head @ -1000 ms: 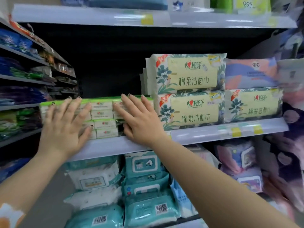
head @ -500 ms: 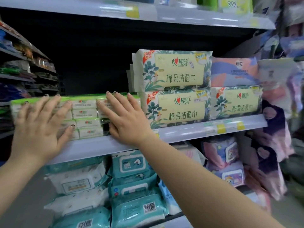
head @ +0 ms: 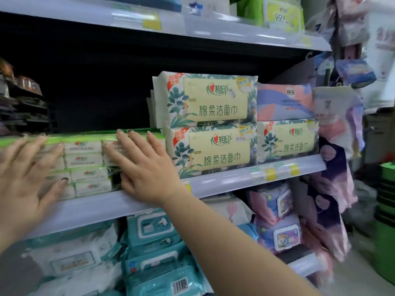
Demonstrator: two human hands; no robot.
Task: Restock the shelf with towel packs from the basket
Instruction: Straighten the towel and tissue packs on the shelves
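Hands flat against the goods, that is what we have: the right hand (head: 147, 169) spreads its straight fingers over the right end of the green bundle (head: 85, 165), palm down near the shelf edge (head: 224, 180), fingertips reaching up to the bundle's green top. We see the left hand (head: 23, 178) doing the same on the left end, fingers fanned and straight, though it is blurred and partly cut off by the frame, so we cannot tell how firmly it touches. Neither hand curls round anything. The bundle itself sits on the middle shelf, a clear-wrapped block of small white packs stacked in rows under a bright green band, its front face right at the shelf lip. Just beside it to the right we have the leafy towel packs (head: 213, 150), two stacked one on the other, cream labels with leaf prints, the lower one touching or nearly touching the bundle's end. Further right stands another leafy pack with a pink and purple pack (head: 284, 101) on top. Below the shelf we see teal wipes packs (head: 154, 253) piled up, with pink cartoon-lidded packs (head: 277, 221) to their right. Green crates (head: 386, 201) stand stacked at the far right on the floor.
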